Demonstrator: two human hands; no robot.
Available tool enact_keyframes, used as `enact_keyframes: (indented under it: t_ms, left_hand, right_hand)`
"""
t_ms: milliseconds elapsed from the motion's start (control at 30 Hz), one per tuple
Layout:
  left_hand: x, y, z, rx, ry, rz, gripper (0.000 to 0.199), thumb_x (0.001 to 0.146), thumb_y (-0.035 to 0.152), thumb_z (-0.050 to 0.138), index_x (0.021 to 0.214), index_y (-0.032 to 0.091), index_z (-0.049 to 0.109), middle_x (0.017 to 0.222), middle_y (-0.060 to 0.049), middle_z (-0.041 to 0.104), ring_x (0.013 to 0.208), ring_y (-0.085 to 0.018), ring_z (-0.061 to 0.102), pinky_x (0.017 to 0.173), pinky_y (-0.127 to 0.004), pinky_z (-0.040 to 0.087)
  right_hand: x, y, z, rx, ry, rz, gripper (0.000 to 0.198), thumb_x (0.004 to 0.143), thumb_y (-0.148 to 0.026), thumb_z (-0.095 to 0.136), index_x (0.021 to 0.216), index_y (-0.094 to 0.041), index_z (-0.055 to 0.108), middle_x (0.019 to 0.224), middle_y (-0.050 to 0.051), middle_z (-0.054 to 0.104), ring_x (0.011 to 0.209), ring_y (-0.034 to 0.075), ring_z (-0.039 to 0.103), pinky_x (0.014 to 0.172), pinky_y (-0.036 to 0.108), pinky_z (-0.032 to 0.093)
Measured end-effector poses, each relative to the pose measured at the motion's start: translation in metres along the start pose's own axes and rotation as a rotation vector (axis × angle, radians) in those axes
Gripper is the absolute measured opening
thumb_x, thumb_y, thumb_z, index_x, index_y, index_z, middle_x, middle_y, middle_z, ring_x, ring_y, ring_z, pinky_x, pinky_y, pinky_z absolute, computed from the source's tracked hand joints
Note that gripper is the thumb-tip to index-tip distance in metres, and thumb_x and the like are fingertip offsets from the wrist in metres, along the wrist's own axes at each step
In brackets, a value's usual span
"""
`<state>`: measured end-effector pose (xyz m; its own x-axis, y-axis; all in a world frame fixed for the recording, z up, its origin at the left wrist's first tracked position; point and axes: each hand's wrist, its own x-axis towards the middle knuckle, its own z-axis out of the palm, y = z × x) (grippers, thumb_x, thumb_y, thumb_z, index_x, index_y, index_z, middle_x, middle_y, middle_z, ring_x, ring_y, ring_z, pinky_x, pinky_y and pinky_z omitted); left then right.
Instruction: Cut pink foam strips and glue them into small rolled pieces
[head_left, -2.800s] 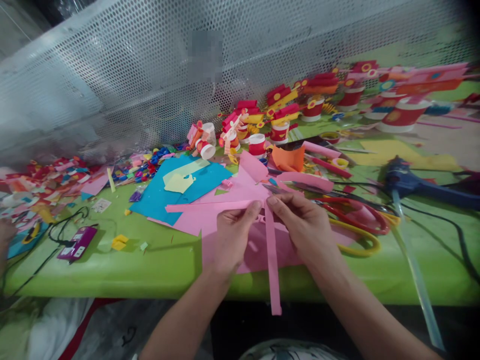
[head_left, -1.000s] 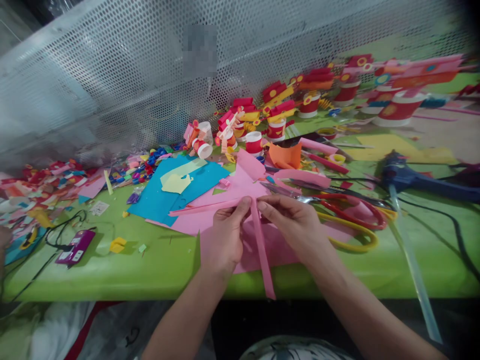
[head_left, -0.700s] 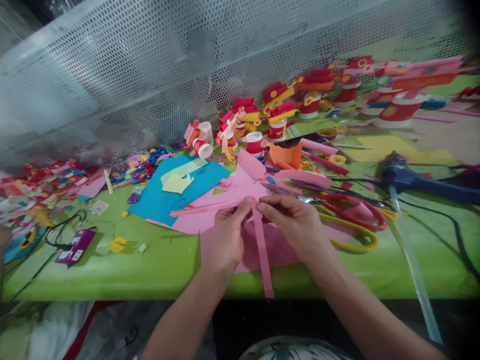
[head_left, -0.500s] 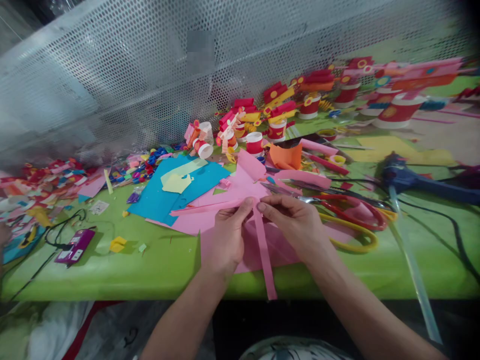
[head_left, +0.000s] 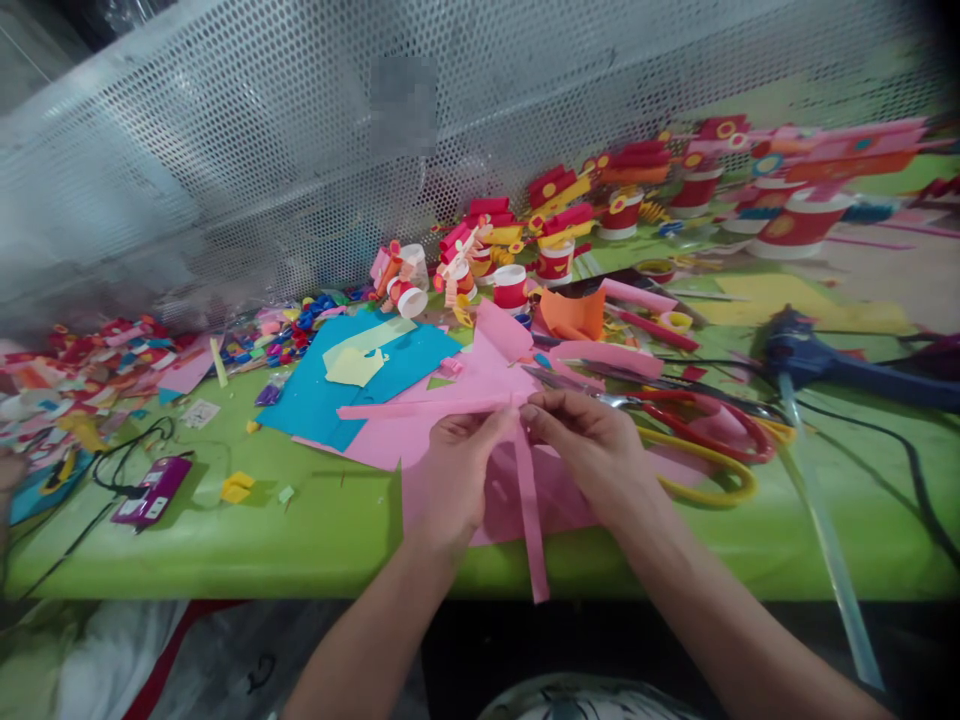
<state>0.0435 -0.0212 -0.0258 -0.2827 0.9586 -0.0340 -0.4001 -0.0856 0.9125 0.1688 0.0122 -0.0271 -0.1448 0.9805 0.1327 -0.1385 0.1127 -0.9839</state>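
Close together over the green table, my left hand (head_left: 456, 480) and my right hand (head_left: 592, 450) pinch pink paper strips where they meet. One pink strip (head_left: 532, 520) hangs down between my hands past the table's front edge. The other pink strip (head_left: 397, 409) reaches out leftward over blue and pink sheets. My fingertips partly hide the point where the two join. Beneath my hands lies a pink sheet (head_left: 559, 500). Red- and yellow-handled scissors (head_left: 709, 495) rest just right of my right hand.
A blue glue gun (head_left: 802, 355) with a clear glue stick lies at right, its stick jutting over the edge. Blue sheets (head_left: 300, 390) lie at left, near a purple power box (head_left: 152, 492). Red paper cups (head_left: 510, 288) with colourful paper pieces line a perforated metal panel (head_left: 247, 150).
The leftward strip has lifted slightly at its far end and lies more level. The hanging strip's lower end has swung a little left. Both hands keep their pinch in nearly the same place.
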Motion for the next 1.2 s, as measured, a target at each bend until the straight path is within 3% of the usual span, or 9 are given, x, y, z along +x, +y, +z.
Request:
enact_keyframes:
  t_ms: [133,333,533,733,933,1033,1200]
  left_hand:
    - [0.0,0.001,0.0,0.019,-0.024,0.043,0.023,0.082,0.039,0.083,0.094,0.02,0.084,0.095,-0.008,0.081,0.088,-0.022,0.074,0.086,-0.036,0.056]
    - [-0.002,0.005,-0.001,0.078,-0.046,0.057,0.024,0.085,0.038,0.081,0.1,0.021,0.084,0.098,-0.009,0.082,0.091,-0.024,0.076,0.091,-0.039,0.056]
    - [-0.007,0.009,0.002,0.155,-0.077,0.1,0.029,0.089,0.038,0.077,0.112,0.021,0.082,0.109,-0.01,0.081,0.101,-0.026,0.075,0.097,-0.042,0.055]
    - [-0.008,0.01,0.004,0.136,-0.089,0.086,0.025,0.088,0.034,0.078,0.108,0.021,0.083,0.105,-0.009,0.082,0.1,-0.026,0.075,0.099,-0.042,0.055]
    - [-0.003,0.002,0.001,0.062,-0.065,0.092,0.018,0.087,0.029,0.078,0.1,0.019,0.084,0.096,-0.008,0.082,0.093,-0.024,0.075,0.09,-0.036,0.056]
    - [-0.005,0.004,-0.002,0.166,-0.038,0.078,0.019,0.088,0.032,0.076,0.099,0.019,0.083,0.095,-0.009,0.081,0.091,-0.024,0.075,0.088,-0.036,0.056]
    - [-0.014,0.022,0.002,0.524,-0.013,0.187,0.014,0.092,0.027,0.07,0.099,0.022,0.082,0.102,-0.006,0.08,0.099,-0.023,0.073,0.093,-0.035,0.052]
  right_hand:
    - [0.0,0.003,-0.001,0.022,-0.018,0.015,0.019,0.078,-0.036,0.083,0.079,-0.018,0.075,0.069,-0.001,0.066,0.065,0.013,0.057,0.062,0.027,0.047]
    - [0.0,0.003,0.0,0.001,-0.035,-0.009,0.032,0.079,-0.047,0.082,0.091,-0.018,0.077,0.081,0.003,0.071,0.073,0.016,0.062,0.065,0.029,0.054]
    - [0.002,0.003,-0.001,-0.066,-0.003,-0.056,0.026,0.083,-0.044,0.078,0.081,-0.019,0.075,0.071,0.002,0.068,0.065,0.016,0.059,0.063,0.03,0.05]
    - [0.0,0.001,-0.002,-0.135,-0.002,-0.072,0.025,0.088,-0.042,0.071,0.077,-0.019,0.07,0.068,0.002,0.066,0.065,0.017,0.06,0.063,0.031,0.049]
    - [0.001,0.002,0.0,-0.108,-0.053,-0.044,0.027,0.088,-0.044,0.071,0.079,-0.018,0.07,0.072,0.003,0.066,0.068,0.017,0.06,0.065,0.032,0.052]
    - [0.001,0.003,0.0,-0.055,-0.053,-0.028,0.027,0.086,-0.045,0.073,0.083,-0.018,0.071,0.076,0.003,0.068,0.069,0.017,0.062,0.067,0.032,0.055]
    - [-0.001,0.0,-0.001,-0.109,-0.02,-0.062,0.023,0.084,-0.041,0.073,0.081,-0.018,0.072,0.072,0.003,0.068,0.066,0.016,0.062,0.061,0.03,0.052]
